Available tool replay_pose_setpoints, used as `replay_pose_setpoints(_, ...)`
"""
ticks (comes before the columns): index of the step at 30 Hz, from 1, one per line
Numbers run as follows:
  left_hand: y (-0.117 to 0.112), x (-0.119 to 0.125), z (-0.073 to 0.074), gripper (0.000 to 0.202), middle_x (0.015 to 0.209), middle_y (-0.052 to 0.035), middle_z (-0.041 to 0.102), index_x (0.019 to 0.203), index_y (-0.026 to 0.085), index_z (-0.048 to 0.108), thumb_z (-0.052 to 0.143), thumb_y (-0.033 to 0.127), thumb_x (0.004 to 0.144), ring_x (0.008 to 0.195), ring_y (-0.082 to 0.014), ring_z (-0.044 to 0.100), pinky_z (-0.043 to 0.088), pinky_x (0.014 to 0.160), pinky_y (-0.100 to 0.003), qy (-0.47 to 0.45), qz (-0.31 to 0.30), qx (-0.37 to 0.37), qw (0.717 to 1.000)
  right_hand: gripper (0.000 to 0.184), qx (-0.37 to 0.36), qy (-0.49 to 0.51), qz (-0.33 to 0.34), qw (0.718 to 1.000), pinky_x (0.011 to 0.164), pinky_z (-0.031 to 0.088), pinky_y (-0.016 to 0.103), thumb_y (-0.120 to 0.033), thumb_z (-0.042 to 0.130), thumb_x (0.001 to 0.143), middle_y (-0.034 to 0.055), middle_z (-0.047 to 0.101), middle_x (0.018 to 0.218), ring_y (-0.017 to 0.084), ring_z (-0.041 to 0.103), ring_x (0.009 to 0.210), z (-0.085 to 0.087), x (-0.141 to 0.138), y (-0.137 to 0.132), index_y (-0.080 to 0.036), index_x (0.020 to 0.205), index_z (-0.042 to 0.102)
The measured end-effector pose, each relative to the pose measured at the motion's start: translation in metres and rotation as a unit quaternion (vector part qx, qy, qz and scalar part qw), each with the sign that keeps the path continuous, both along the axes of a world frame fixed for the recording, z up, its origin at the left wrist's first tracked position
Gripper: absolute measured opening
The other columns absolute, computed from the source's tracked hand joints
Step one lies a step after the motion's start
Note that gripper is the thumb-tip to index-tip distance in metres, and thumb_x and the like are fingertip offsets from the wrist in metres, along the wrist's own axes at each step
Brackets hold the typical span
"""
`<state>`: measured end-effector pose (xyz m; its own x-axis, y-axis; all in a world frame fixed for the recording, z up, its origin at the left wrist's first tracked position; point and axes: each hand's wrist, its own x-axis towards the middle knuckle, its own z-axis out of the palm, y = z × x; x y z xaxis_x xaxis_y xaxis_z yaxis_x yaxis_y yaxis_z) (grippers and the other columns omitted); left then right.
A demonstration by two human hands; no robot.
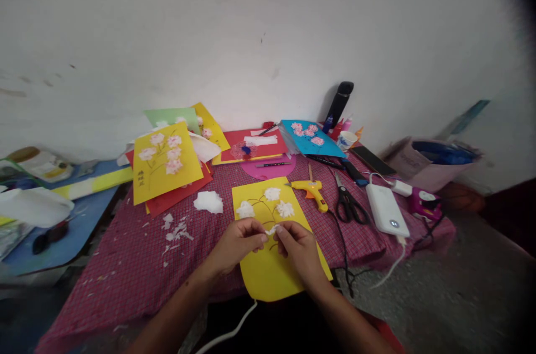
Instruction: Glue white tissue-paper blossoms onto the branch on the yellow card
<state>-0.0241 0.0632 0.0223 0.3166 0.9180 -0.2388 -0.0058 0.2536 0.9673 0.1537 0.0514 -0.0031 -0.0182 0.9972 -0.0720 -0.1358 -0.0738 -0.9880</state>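
two forearms (171,309) reach in from the near edge, a white cable (232,333) trailing between them. they end in a left hand (238,243) and a right hand (300,247), each pinched narrow, fingertips on one small twist of white paper (272,230). the twist is held just above the middle of a yellow sheet (272,281), probably because so light a scrap is best handled from both ends. the sheet lies squarely in front of the person on the cloth-covered worktop (113,276), likely so that both hands reach it evenly.

on this sheet are three white paper flowers (285,209), grouped at its far half beside drawn branches (252,200). one glue gun (310,189) lies at the sheet's far right corner, apparently within easy reach of the right hand. further right come one pair of scissors (349,206), then one white power bank (385,209), set aside where they seem least in the way.

to the left lies one larger torn piece (208,202) of white paper, with many small scraps (178,231) near it, too many to count. beyond them rests a finished-looking yellow picture (163,172) with five pinkish flowers (173,166), perhaps kept as a model. at the far right are one blue sheet (304,142) and one paper cup (347,140).
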Motion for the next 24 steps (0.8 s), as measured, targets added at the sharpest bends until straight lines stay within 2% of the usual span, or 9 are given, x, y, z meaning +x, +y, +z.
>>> replay_pose_setpoints(9, 0.002, 0.001, -0.008, 0.014, 0.075, 0.0, 0.062, 0.082, 0.014, 0.067, 0.071, 0.027, 0.08, 0.066, -0.011, 0.052, 0.039, 0.063, -0.023, 0.034, -0.011, 0.044, 0.998, 0.022, 0.049, -0.063, 0.014, 0.997, 0.052, 0.043, 0.023, -0.039, 0.064, 0.089, -0.0016, 0.061, 0.064, 0.012, 0.053, 0.055, 0.003, -0.003, -0.006, -0.019, 0.08, 0.067)
replay_pose_setpoints(17, 0.002, 0.005, -0.007, 0.015, 0.073, 0.0015, 0.059, 0.085, 0.015, 0.065, 0.071, 0.028, 0.08, 0.064, -0.0107, 0.052, 0.041, 0.062, -0.023, 0.013, 0.014, 0.04, 0.999, 0.013, 0.146, -0.166, 0.034, 0.975, 0.067, 0.049, 0.027, -0.028, 0.06, 0.092, 0.0034, 0.07, 0.083, 0.017, 0.063, 0.072, 0.0, 0.0, -0.011, -0.021, 0.093, 0.071)
replay_pose_setpoints(21, 0.002, 0.006, -0.006, 0.025, 0.075, 0.0012, 0.062, 0.097, 0.016, 0.065, 0.073, 0.03, 0.078, 0.065, -0.0117, 0.055, 0.042, 0.063, -0.024, -0.009, 0.009, 0.023, 1.0, 0.013, 0.151, -0.169, 0.038, 0.973, 0.071, 0.049, 0.028, -0.026, 0.06, 0.092, 0.0038, 0.071, 0.084, 0.018, 0.064, 0.076, 0.001, 0.002, -0.011, -0.022, 0.091, 0.072)
replay_pose_setpoints(24, 0.001, 0.006, -0.004, 0.022, 0.076, -0.0004, 0.064, 0.092, 0.015, 0.068, 0.073, 0.03, 0.078, 0.065, -0.0117, 0.055, 0.042, 0.063, -0.024, 0.004, -0.003, 0.017, 1.0, 0.013, 0.143, -0.16, 0.045, 0.976, 0.07, 0.049, 0.028, -0.028, 0.06, 0.092, 0.0033, 0.071, 0.082, 0.018, 0.064, 0.075, 0.001, 0.003, -0.011, -0.022, 0.089, 0.072)
